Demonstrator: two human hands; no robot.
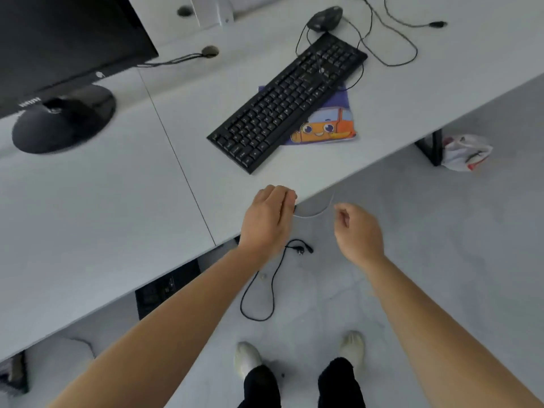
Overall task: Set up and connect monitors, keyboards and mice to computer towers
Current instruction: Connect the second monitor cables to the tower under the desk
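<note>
Two hands near the long black plastic keyboard [290, 102]: my left hand [268, 220]'s fingers [290, 198] curl round a thin white cable [312, 216], my right hand [357, 231]'s fingers [343, 209] pinch it.

An office or computer room: long white desks [88, 216] with monitor [59, 39], keyboard [288, 101], mouse [325, 18].

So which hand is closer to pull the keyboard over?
Probably left. The left hand sits over the edge of the desk, nearest the near corner of the keyboard; the right hand hangs out over the floor, farther off.
</note>
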